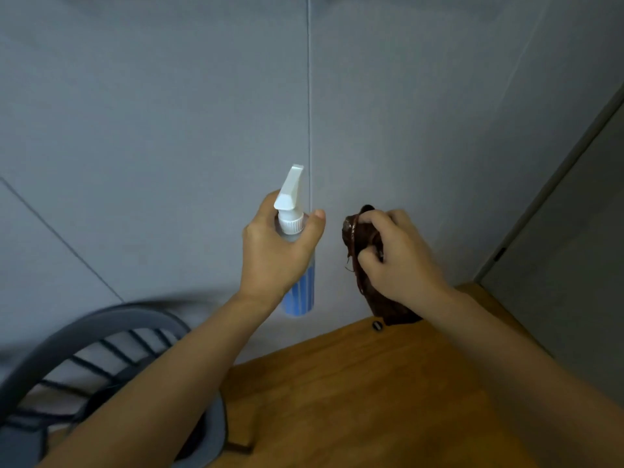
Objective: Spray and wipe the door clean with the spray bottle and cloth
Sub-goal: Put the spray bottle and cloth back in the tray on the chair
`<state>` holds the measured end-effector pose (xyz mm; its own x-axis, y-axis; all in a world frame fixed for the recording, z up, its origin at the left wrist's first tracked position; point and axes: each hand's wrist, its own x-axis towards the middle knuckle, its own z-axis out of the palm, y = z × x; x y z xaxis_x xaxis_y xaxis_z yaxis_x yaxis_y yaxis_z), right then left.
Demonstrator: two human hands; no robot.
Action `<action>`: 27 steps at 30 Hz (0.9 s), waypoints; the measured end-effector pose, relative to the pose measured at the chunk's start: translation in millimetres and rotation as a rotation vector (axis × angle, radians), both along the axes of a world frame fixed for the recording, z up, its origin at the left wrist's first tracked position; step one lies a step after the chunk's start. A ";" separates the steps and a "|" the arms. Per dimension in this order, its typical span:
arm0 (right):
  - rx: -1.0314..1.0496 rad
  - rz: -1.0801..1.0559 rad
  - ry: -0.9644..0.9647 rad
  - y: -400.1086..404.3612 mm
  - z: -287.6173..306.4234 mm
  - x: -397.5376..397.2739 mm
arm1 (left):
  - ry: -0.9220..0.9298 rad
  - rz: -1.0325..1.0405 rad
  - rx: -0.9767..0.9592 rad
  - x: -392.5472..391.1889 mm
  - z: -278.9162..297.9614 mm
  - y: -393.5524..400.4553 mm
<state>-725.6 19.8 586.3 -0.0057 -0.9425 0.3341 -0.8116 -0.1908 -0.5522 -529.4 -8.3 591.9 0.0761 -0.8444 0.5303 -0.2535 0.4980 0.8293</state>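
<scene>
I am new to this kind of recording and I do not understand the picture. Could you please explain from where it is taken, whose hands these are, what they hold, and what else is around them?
There is no machine here. One camera sits on a person's head and looks forward and down, so you see that person's own two bare arms.

The left hand grips a spray bottle with a white nozzle and blue liquid, pointing upward. The right hand holds a bunched dark brown cloth.

Behind the hands stands a grey panelled surface with a thin vertical seam. Nothing is being sprayed or wiped yet, as far as I can see.

Below is a wooden surface, and at the lower left a grey chair back, somewhat blurred.
</scene>
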 end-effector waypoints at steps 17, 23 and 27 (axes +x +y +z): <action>-0.016 0.426 -0.033 6.3 -5.2 200.9 | 0.061 0.451 0.106 181.0 -15.7 80.7; -0.006 0.474 -0.018 23.2 -16.3 281.6 | 0.068 0.487 0.118 261.7 -28.7 105.1; 0.009 0.421 -0.030 31.4 -37.1 345.5 | 0.049 0.441 0.162 331.8 -46.8 106.6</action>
<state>-380.1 51.2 549.2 0.3706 -0.8675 0.3318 -0.6472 -0.4975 -0.5776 -197.6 98.3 545.2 0.4676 -0.7974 0.3815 -0.3708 0.2148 0.9035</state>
